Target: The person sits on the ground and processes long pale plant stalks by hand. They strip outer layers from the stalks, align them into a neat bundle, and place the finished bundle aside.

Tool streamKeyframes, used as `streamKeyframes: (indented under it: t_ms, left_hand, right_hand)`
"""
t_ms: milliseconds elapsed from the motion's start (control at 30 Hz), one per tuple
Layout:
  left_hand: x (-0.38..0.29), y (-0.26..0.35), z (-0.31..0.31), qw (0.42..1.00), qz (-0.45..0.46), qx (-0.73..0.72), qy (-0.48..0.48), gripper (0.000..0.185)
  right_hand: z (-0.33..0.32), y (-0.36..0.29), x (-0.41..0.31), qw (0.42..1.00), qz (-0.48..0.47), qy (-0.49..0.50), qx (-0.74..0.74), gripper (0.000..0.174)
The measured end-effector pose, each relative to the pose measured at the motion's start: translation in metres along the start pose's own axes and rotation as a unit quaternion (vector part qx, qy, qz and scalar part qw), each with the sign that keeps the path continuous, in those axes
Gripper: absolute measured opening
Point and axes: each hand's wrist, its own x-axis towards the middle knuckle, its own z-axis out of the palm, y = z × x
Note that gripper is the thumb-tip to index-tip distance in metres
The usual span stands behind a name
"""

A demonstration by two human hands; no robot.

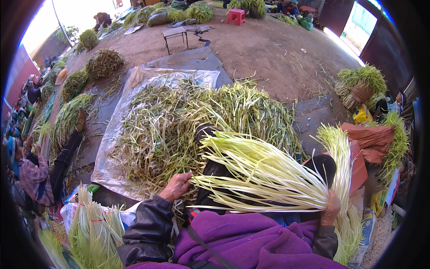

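Note:
A large loose bunch of pale yellow-green leafy stalks [268, 175] lies across my lap, its white ends to the right. My right hand [331, 207] is closed around those white ends. At the other side, my left hand [176, 186] pinches the leaf tips of a few stalks that stretch out of the bunch. Just beyond my right hand stands a long pile of similar stalks [341, 201]. To my left are bundles [95, 225] tied with red bands. A heap of cut leaves and trimmings [161, 134] lies before my knees.
Under the heap is a clear plastic sheet [107, 168]. Farther off stand a small metal-legged table [174, 32] and a red plastic stool [236, 16]. A person in a plaid shirt [35, 178] sits at the left. Leafy bundles [362, 84] stand at the right.

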Motion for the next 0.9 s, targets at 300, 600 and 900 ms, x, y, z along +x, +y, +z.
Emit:
streamKeyframes:
  t_ms: [300, 600, 900]
  left_hand:
    - [0.003, 0.002, 0.005, 0.995, -0.053, -0.09, -0.002, 0.02]
    - [0.009, -0.014, 0.009, 1.0, -0.022, 0.015, -0.016, 0.026]
    - [0.015, -0.022, 0.017, 0.999, -0.017, 0.04, -0.021, 0.038]
  right_hand:
    - [0.0, 0.0, 0.0, 1.0, -0.017, 0.012, -0.007, 0.037]
    - [-0.001, 0.0, 0.001, 1.0, -0.024, 0.012, -0.01, 0.04]
    - [-0.001, -0.001, 0.001, 1.0, -0.015, 0.004, -0.014, 0.04]
